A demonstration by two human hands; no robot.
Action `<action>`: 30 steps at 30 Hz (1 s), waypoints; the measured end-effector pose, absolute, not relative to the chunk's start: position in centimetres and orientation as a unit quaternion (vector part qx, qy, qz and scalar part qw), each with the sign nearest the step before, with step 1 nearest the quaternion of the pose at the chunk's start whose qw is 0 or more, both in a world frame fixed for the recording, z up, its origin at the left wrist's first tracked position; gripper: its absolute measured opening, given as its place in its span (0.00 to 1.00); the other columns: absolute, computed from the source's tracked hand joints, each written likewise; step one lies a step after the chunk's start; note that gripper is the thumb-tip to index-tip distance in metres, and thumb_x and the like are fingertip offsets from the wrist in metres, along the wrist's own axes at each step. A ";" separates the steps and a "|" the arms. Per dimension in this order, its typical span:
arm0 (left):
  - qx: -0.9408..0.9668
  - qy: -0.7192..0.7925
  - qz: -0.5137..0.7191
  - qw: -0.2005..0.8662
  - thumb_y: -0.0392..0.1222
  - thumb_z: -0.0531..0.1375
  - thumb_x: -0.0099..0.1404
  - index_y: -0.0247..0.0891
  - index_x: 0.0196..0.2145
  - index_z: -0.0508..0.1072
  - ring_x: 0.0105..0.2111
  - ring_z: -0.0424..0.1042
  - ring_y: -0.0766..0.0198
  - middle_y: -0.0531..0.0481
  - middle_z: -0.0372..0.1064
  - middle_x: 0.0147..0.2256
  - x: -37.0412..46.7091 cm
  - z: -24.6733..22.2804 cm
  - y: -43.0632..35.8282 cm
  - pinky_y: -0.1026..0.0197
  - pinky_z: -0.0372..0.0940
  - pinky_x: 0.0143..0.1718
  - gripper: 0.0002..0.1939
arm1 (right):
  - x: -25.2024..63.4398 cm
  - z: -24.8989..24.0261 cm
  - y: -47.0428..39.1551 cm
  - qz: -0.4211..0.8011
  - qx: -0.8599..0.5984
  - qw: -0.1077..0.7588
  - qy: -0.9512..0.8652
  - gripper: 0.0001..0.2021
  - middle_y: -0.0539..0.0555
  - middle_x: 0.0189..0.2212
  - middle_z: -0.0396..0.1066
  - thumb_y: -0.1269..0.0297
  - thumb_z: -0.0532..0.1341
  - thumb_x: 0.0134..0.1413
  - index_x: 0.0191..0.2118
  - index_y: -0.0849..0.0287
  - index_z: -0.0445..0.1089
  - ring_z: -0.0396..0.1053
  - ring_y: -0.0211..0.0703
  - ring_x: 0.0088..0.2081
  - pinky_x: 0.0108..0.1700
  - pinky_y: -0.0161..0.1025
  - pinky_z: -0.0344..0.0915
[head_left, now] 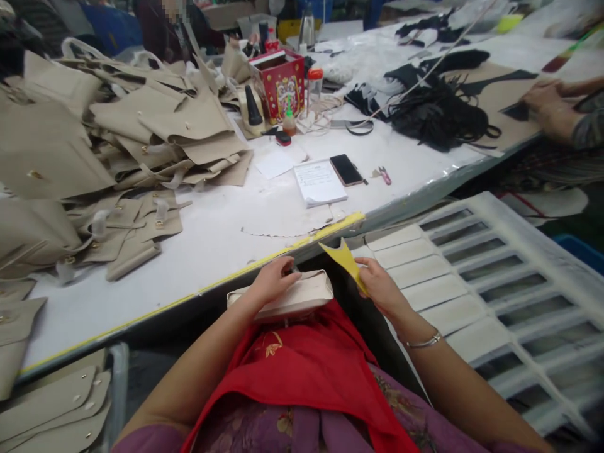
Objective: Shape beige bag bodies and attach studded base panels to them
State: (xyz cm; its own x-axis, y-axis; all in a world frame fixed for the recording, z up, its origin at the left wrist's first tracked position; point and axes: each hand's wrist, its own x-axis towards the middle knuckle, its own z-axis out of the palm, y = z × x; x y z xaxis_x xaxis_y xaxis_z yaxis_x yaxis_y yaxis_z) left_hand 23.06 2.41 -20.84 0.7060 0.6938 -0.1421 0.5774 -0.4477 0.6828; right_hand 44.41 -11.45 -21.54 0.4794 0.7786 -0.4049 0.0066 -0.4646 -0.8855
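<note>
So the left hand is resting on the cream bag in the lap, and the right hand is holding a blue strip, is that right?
Not quite. In the head view the strip in the right hand is yellow, not blue. The rest holds: the left hand rests on the cream bag in the lap.

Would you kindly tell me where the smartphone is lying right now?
The smartphone lies face up on the white table, right of centre in the head view, between the paper pad and the small pink snips.
</note>
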 end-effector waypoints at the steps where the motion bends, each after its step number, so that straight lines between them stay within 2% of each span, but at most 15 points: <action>1: 0.863 0.342 0.046 0.369 0.52 0.57 0.58 0.35 0.51 0.66 0.46 0.68 0.57 0.43 0.67 0.48 23.4 -20.9 2.1 0.56 0.62 0.49 0.26 | 45.1 -21.7 -12.1 0.445 -0.741 0.417 -0.281 0.17 0.44 0.19 0.59 0.61 0.49 0.53 0.48 0.58 0.60 0.55 0.34 0.18 0.19 0.32 0.51; 4: 0.889 0.277 -0.019 0.364 0.54 0.60 0.55 0.38 0.53 0.65 0.51 0.65 0.53 0.43 0.64 0.53 24.3 -20.9 1.4 0.53 0.58 0.54 0.31 | 46.4 -21.8 -13.7 0.444 -0.727 0.304 -0.427 0.16 0.49 0.22 0.65 0.54 0.48 0.57 0.36 0.59 0.67 0.60 0.37 0.23 0.25 0.34 0.55; 6: 0.877 0.267 -0.013 0.399 0.50 0.59 0.56 0.38 0.55 0.63 0.53 0.64 0.53 0.42 0.63 0.54 24.8 -21.0 1.5 0.53 0.57 0.55 0.30 | 46.8 -21.9 -14.1 0.403 -0.721 0.208 -0.525 0.19 0.51 0.24 0.68 0.51 0.48 0.58 0.29 0.59 0.68 0.63 0.39 0.28 0.30 0.34 0.56; 9: 0.782 0.262 0.011 0.565 0.42 0.57 0.58 0.36 0.58 0.56 0.52 0.66 0.57 0.41 0.65 0.52 25.8 -21.2 2.6 0.56 0.59 0.53 0.30 | 47.0 -21.7 -13.3 0.363 -0.715 0.110 -0.588 0.18 0.53 0.29 0.71 0.52 0.48 0.59 0.32 0.58 0.69 0.66 0.41 0.31 0.32 0.34 0.56; 12: 0.660 0.306 0.010 0.686 0.43 0.55 0.61 0.35 0.56 0.56 0.46 0.71 0.59 0.41 0.72 0.45 27.0 -21.6 3.8 0.57 0.61 0.49 0.27 | 46.6 -21.6 -11.0 0.350 -0.714 0.071 -0.602 0.18 0.56 0.34 0.73 0.54 0.47 0.60 0.37 0.59 0.69 0.68 0.42 0.34 0.34 0.34 0.57; 15: 0.604 0.355 0.020 0.713 0.49 0.52 0.64 0.34 0.51 0.60 0.41 0.73 0.59 0.43 0.75 0.37 28.3 -22.1 4.3 0.56 0.61 0.47 0.22 | 45.5 -22.0 -8.3 0.319 -0.743 0.025 -0.588 0.25 0.60 0.33 0.73 0.53 0.40 0.63 0.33 0.61 0.70 0.69 0.46 0.34 0.33 0.36 0.58; 17: 0.598 0.364 0.028 0.713 0.53 0.50 0.64 0.34 0.48 0.62 0.38 0.74 0.59 0.44 0.75 0.33 29.0 -22.6 4.3 0.56 0.62 0.45 0.21 | 44.8 -22.6 -6.8 0.287 -0.755 0.004 -0.589 0.29 0.63 0.33 0.73 0.52 0.38 0.64 0.32 0.62 0.71 0.70 0.48 0.35 0.34 0.38 0.58; 20: 0.593 0.379 0.037 0.709 0.56 0.50 0.63 0.35 0.42 0.64 0.34 0.74 0.59 0.46 0.75 0.29 29.5 -23.3 4.4 0.56 0.64 0.40 0.21 | 44.3 -23.6 -5.6 0.221 -0.754 -0.017 -0.618 0.25 0.65 0.32 0.74 0.53 0.41 0.63 0.35 0.62 0.72 0.70 0.50 0.35 0.36 0.40 0.60; 22: 0.583 0.381 0.028 0.717 0.56 0.50 0.63 0.35 0.37 0.67 0.31 0.73 0.60 0.47 0.74 0.28 29.5 -23.6 4.4 0.58 0.64 0.37 0.20 | 44.3 -23.8 -5.4 0.174 -0.746 -0.024 -0.643 0.23 0.65 0.32 0.73 0.54 0.44 0.63 0.37 0.63 0.72 0.70 0.51 0.35 0.36 0.41 0.60; 26: 0.628 0.383 -0.016 0.677 0.53 0.55 0.59 0.34 0.25 0.72 0.24 0.67 0.66 0.50 0.71 0.24 29.2 -23.8 4.3 0.63 0.61 0.30 0.18 | 44.4 -23.2 -5.4 0.150 -0.702 -0.038 -0.695 0.25 0.67 0.32 0.73 0.55 0.42 0.64 0.38 0.65 0.72 0.70 0.52 0.36 0.36 0.42 0.59; 30: 0.658 0.382 -0.022 0.648 0.49 0.57 0.56 0.33 0.27 0.75 0.23 0.62 0.69 0.53 0.68 0.22 28.5 -23.6 4.1 0.65 0.57 0.27 0.16 | 44.3 -22.2 -5.1 0.153 -0.671 -0.062 -0.723 0.24 0.67 0.33 0.73 0.56 0.43 0.64 0.36 0.67 0.71 0.70 0.51 0.37 0.35 0.40 0.58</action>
State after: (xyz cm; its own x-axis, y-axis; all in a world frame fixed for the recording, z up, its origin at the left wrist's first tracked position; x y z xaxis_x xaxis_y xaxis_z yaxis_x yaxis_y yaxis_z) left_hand 28.48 4.11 -23.55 0.7064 0.4747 -0.5250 0.5319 0.1333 0.8363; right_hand 44.30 -5.06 -22.20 -0.0925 0.9510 -0.2949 0.9889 0.0531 -0.1388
